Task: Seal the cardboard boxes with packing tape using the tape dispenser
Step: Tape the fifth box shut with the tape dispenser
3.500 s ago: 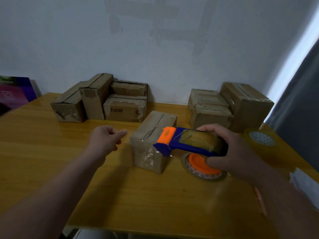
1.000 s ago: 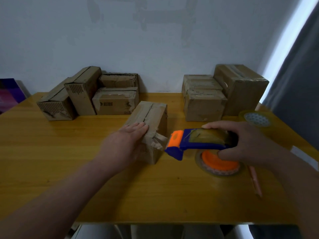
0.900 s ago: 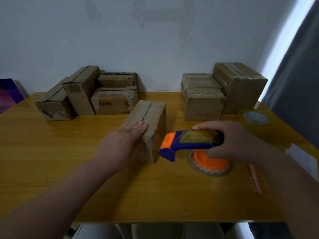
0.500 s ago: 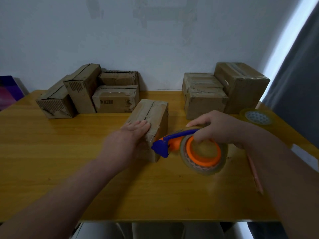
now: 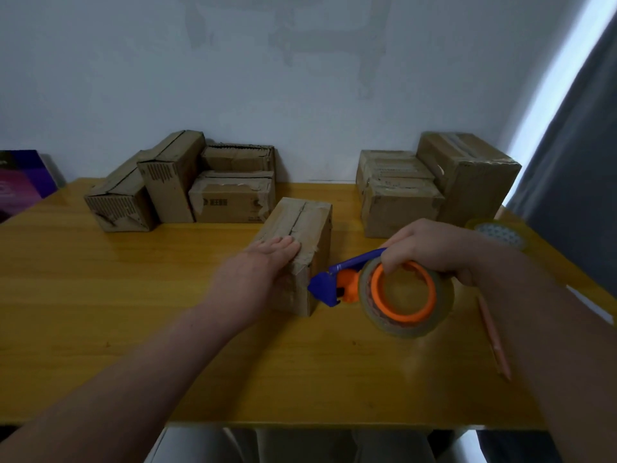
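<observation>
Tabletop (image 5: 133,312) of yellow wood, near edge running across the bottom of the view, far edge against a pale wall; grey curtain (image 5: 574,162) past the right-hand edge. Cardboard box (image 5: 302,222), brown, standing mid-table, well apart from the near edge and in front of the gap between the two box groups; long axis running from near to far, leaning slightly right at the far end; top flaps closed, a dark seam between them following the same axis; contents hidden. Left hand (image 5: 253,282) laid flat on the near end of the box top, fingers straight and held together. Tape dispenser (image 5: 325,289), blue and orange, just right of the box; long axis roughly left to right, blue nose pointing left at the box's right face near its front corner, contact cannot be told; tape roll (image 5: 444,295) turned side-on toward the camera. Right hand (image 5: 430,248) curled over the dispenser from above, fingertips hooked inside the roll's orange core. Four closed boxes (image 5: 173,182) grouped far left by the wall; three closed boxes (image 5: 467,175) far right. Spare tape roll (image 5: 497,233) lying flat near the right edge; pink pencil (image 5: 494,342) lying near to far beside the right forearm; purple item (image 5: 20,182) at the left margin.
</observation>
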